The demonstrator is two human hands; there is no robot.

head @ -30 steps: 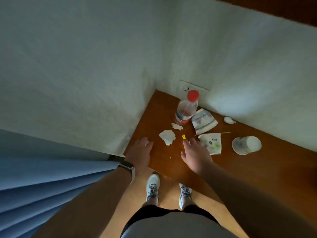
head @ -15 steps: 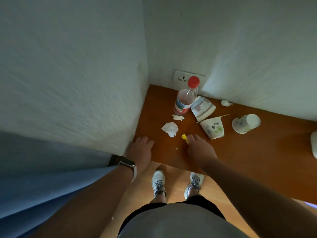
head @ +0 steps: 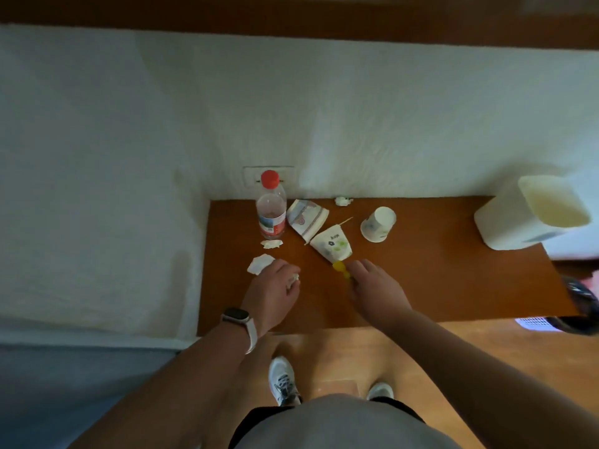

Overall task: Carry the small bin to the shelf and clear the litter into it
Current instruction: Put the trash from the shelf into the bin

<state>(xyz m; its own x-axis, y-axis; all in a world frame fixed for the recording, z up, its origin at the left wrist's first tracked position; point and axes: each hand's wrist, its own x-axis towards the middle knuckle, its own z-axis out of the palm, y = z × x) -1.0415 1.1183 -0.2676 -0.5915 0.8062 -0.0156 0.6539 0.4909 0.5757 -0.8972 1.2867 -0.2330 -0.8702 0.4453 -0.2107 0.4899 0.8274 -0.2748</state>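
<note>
Both arms reach forward and down, palms down. Left hand (head: 274, 286) — fingers curled around a small white scrap (head: 294, 278), watch (head: 238, 320) on the wrist. Right hand (head: 376, 286) — fingers pinched on a small yellow piece (head: 340, 266), forearm bare.
</note>
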